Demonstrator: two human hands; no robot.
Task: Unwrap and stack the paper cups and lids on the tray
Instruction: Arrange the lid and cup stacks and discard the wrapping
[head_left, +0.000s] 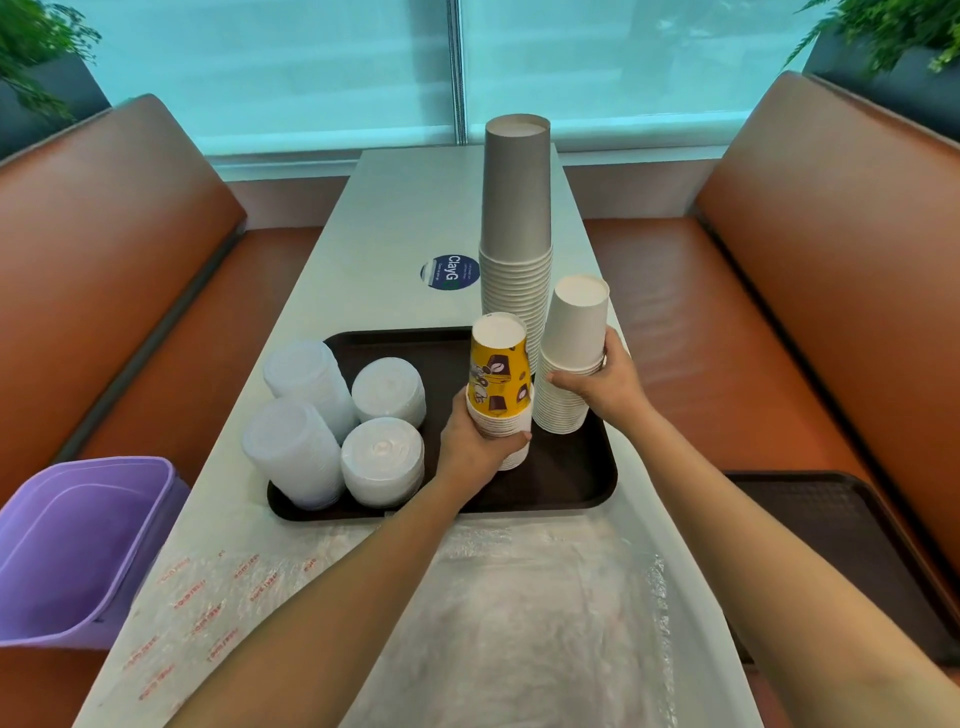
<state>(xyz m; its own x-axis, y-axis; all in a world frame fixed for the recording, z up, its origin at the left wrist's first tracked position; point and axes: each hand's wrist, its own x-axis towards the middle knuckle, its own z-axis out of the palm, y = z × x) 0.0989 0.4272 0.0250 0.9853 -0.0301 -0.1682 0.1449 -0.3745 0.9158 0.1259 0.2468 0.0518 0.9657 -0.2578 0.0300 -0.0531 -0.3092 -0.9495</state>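
A dark brown tray (566, 483) lies on the white table. On its left part stand several stacks of white lids (382, 462), two of them in clear wrap. My left hand (470, 447) grips a stack of yellow printed cups (497, 374), upside down, near the tray's middle. My right hand (608, 382) grips a stack of white cups (574, 332), also upside down, at the tray's right. Behind them rises a tall stack of grey cups (517, 208) at the tray's far edge.
Crumpled clear plastic wrap (467, 613) with red print covers the near table. A purple bin (78, 545) sits on the left bench. A second dark tray (831, 530) lies on the right orange bench. A round blue sticker (449, 271) marks the table.
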